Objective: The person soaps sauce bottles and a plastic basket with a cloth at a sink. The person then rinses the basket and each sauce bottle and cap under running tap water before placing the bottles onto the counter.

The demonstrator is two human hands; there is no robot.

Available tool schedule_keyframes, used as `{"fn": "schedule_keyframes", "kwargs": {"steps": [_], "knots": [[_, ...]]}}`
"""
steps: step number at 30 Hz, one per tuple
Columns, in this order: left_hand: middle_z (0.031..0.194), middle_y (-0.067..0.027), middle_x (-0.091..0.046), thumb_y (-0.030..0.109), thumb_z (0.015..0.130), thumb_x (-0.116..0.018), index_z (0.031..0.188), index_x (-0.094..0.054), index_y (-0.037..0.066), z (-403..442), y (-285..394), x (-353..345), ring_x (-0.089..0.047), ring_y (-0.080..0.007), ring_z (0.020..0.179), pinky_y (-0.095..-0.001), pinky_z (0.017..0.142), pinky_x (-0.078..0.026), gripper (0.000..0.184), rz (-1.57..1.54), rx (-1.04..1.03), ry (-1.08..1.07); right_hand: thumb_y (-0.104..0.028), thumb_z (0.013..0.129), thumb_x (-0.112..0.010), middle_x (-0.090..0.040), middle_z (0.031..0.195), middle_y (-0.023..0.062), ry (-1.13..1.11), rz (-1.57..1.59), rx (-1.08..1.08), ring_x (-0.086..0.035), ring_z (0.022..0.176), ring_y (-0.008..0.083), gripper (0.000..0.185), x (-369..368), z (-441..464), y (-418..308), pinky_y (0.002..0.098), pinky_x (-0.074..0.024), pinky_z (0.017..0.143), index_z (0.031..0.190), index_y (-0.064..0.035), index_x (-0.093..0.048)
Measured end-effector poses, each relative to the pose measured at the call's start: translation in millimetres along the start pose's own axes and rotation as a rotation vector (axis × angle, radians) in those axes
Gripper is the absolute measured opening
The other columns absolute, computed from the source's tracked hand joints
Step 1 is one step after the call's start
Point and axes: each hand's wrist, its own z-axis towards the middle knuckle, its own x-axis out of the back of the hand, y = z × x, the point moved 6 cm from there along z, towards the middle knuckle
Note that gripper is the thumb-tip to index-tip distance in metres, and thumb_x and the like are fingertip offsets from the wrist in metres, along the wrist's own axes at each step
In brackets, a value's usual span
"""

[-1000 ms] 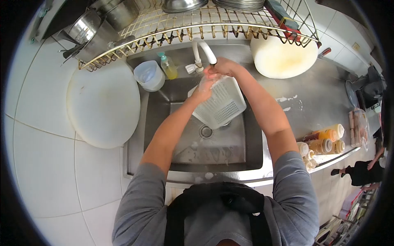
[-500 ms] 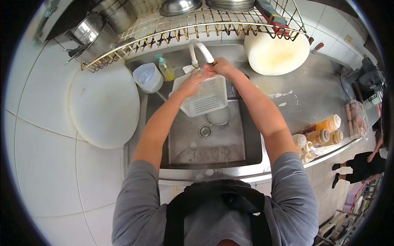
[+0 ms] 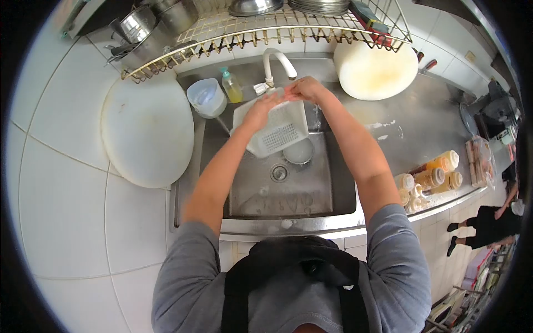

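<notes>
Toward the back of the steel sink (image 3: 250, 191), the white basket (image 3: 279, 137) tilts at our left hand (image 3: 259, 115) and right hand (image 3: 307, 89), fingers clamped or loose we cannot tell; likely light, stiff and slippery, it suits a two-sided rim hold.

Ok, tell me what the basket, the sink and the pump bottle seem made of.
Basket: probably molded plastic, matte white; its even rows of holes suggest it.
Sink: likely stainless steel, dull grey with soft reflections.
Pump bottle: clear and smooth, plastic or perhaps glass; yellow shows through.
</notes>
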Motion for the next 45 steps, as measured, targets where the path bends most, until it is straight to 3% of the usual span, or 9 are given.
{"fn": "schedule_keyframes", "kwargs": {"steps": [4,6,10,13,15,24,30,38,45], "knots": [[0.148,-0.0093,-0.041,-0.021,0.07,-0.043,0.14,-0.049,0.029,-80,79,-69,-0.037,-0.0349,0.137,-0.044,0.117,-0.025,0.086,-0.195,-0.281,-0.267,0.003,0.088,-0.05,-0.068,0.085,0.021,0.001,-0.214,-0.007,-0.07,0.076,0.0253,0.018,10,-54,4,0.034,-0.0603,0.065,0.095,0.0072,-0.066],[0.15,-0.0074,-0.039,-0.022,0.072,-0.036,0.136,-0.053,0.028,-137,128,-88,-0.033,-0.0288,0.14,-0.0427,0.117,-0.026,0.083,-0.236,-0.019,-0.525,-0.003,0.084,-0.06,-0.07,0.085,0.0155,-0.061,-0.579,0.056,-0.07,0.079,0.0235,0.02,4,-91,20,0.0327,-0.0575,0.071,0.1,0.0027,-0.069],[0.149,-0.0103,-0.04,-0.019,0.073,-0.043,0.139,-0.05,0.028,-161,127,-89,-0.035,-0.0342,0.138,-0.044,0.116,-0.028,0.081,-0.191,-0.143,-0.533,-0.026,0.073,-0.076,-0.062,0.119,0.0249,-0.417,-1.39,0.294,-0.063,0.105,0.0337,0.053,-26,-166,106,0.0446,-0.0528,0.085,0.121,-0.0076,-0.063],[0.145,-0.011,-0.045,-0.016,0.075,-0.046,0.138,-0.051,0.027,-144,132,-50,-0.04,-0.0318,0.136,-0.0442,0.113,-0.033,0.076,-0.255,-0.154,-0.405,-0.023,0.081,-0.068,-0.052,0.131,0.0285,-0.54,-1.603,-0.004,-0.055,0.119,0.0358,0.061,-57,-224,147,0.0437,-0.0514,0.09,0.138,-0.0104,-0.049],[0.139,-0.0105,-0.052,-0.011,0.077,-0.051,0.134,-0.055,0.023,-136,155,-15,-0.045,-0.0292,0.132,-0.0433,0.111,-0.036,0.067,-0.228,-0.234,-0.363,-0.011,0.084,-0.058,-0.051,0.129,0.0312,0.219,-1.463,0.204,-0.061,0.107,0.0418,0.064,-46,-230,152,0.0442,-0.051,0.09,0.145,-0.0082,-0.037],[0.138,-0.0082,-0.052,-0.004,0.082,-0.056,0.119,-0.066,0.019,-117,245,52,-0.043,-0.0305,0.133,-0.0473,0.11,-0.034,0.045,0.063,-0.539,0.349,0.007,0.071,-0.048,-0.046,0.129,0.0382,0.778,-0.928,0.238,-0.061,0.097,0.0481,0.078,44,-325,104,0.0448,-0.0512,0.088,0.145,-0.0168,-0.039],[0.115,-0.0056,-0.06,-0.005,0.076,-0.062,0.103,-0.069,0.013,-148,256,27,-0.055,-0.0266,0.111,-0.0403,0.096,-0.045,0.034,-0.291,-0.609,0.611,-0.002,0.079,-0.052,-0.063,0.113,0.0204,1.03,-0.246,0.053,-0.063,0.097,0.0283,0.054,133,-424,101,0.0365,-0.0516,0.082,0.133,0.0026,-0.048],[0.12,-0.0115,-0.054,0.01,0.083,-0.066,0.114,-0.062,0.006,-87,318,-38,-0.054,-0.0309,0.109,-0.0419,0.094,-0.044,0.032,-0.509,-0.586,0.067,0.0,0.081,-0.053,-0.059,0.096,0.0107,1.139,0.41,0.457,-0.059,0.08,0.0181,0.033,249,-575,54,0.0306,-0.0532,0.067,0.112,0.0087,-0.05],[0.141,-0.0157,-0.037,0.033,0.081,-0.074,0.147,-0.035,0.011,-45,391,-106,-0.042,-0.0347,0.126,-0.0444,0.104,-0.038,0.079,-0.662,-0.584,-0.064,0.004,0.091,-0.034,-0.037,0.132,0.0379,1.083,0.66,0.747,-0.053,0.116,0.0485,0.043,386,-619,53,0.0432,-0.0536,0.099,0.127,0.0206,-0.017]]}}
